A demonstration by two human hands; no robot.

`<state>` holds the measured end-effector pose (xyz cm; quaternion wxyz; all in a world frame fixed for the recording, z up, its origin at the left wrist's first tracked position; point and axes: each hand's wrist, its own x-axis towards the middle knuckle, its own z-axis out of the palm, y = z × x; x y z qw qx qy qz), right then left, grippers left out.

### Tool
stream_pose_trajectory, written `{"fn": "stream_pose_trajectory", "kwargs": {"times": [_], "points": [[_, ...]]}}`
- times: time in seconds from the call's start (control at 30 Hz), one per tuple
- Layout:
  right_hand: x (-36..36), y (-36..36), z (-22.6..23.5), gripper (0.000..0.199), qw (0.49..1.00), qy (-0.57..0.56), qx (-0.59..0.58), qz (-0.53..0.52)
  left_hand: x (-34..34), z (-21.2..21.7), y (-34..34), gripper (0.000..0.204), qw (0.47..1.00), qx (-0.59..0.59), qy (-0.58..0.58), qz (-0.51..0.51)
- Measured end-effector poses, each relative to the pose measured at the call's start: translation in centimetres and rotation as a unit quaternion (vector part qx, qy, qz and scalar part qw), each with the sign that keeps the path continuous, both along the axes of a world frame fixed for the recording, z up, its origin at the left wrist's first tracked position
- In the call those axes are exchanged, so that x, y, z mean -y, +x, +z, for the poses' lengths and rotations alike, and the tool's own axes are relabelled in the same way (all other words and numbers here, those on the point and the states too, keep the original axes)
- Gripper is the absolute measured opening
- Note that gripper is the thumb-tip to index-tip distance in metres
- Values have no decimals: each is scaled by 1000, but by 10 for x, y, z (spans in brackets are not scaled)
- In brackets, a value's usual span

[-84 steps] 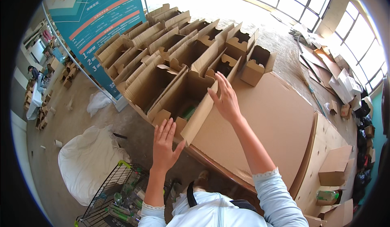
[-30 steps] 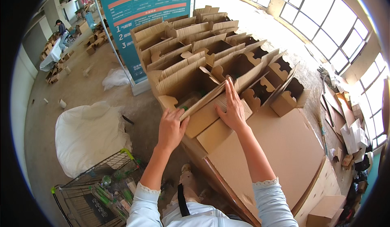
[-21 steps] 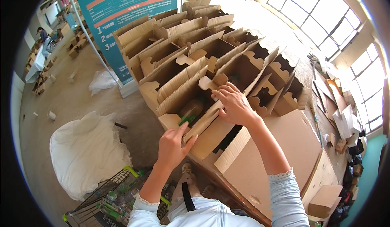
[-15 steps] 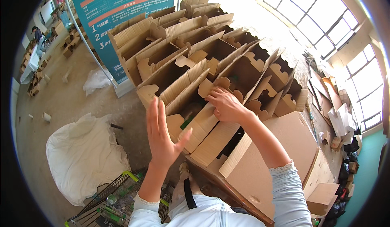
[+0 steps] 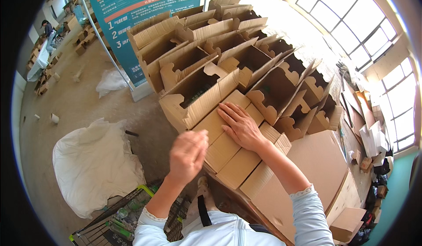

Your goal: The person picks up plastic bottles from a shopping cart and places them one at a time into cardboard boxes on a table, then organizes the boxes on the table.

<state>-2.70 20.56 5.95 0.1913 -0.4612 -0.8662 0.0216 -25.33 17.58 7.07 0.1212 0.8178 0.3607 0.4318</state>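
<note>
My right hand (image 5: 241, 127) lies flat, fingers stretched out, on the folded-down top flaps of a cardboard box (image 5: 224, 152) at the near end of the rows. Just left of that box, my left hand (image 5: 188, 154) is curled in and slightly blurred, with nothing visible in it. Farther away and to the left, an open box (image 5: 198, 94) has its flaps up, and dark contents show inside. Another open box (image 5: 274, 89) stands beyond my right hand.
More open boxes (image 5: 193, 39) stand packed in rows behind. A brown cardboard sheet (image 5: 310, 171) covers the surface at right. Lower left, a wire cart (image 5: 94, 228) holds clear and green items beside a white cloth-covered bundle (image 5: 99, 167). A blue banner (image 5: 132, 30) rises behind.
The flaps on the near box have come down flat. My right hand has flattened onto them. My left hand has curled from spread fingers and moved slightly lower and right.
</note>
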Motion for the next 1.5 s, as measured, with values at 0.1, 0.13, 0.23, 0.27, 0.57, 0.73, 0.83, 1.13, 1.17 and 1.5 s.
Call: {"fn": "stream_pose_trajectory", "kwargs": {"times": [0.1, 0.13, 0.23, 0.27, 0.57, 0.73, 0.83, 1.13, 1.17, 1.5], "points": [[-4, -3, -5, 55, 993, -69, -71, -64, -29, 20, -10, 22, 980, 117, 29, 161], [-7, -6, -3, 56, 992, -21, -72, -102, -43, 12, -14, 23, 988, 72, 6, 137], [-19, -21, 20, 58, 981, 100, -78, -147, -52, -10, -28, 29, 991, -26, -82, 98], [-28, -23, 24, 58, 986, 96, -64, -122, -51, -11, -28, 32, 992, -25, -72, 99], [-73, -15, 31, 43, 997, -70, 15, -28, -98, -12, -26, 44, 988, -96, -92, 74], [-69, -19, 27, 48, 988, -121, 69, -72, -89, -22, -20, 37, 981, -175, -40, 73], [-76, -32, 20, 45, 988, -12, 111, -109, -89, -25, -19, 36, 980, -183, -23, 76], [-128, -53, -2, 40, 992, 93, 4, -85, -89, -23, -19, 33, 983, -166, -16, 77], [-134, -57, -2, 40, 983, 152, -24, -101, -89, -23, -19, 33, 983, -166, -16, 71], [-143, -64, -20, 58, 995, 49, 16, -82, -165, 1, -43, 28, 984, 127, -80, 93]]}}
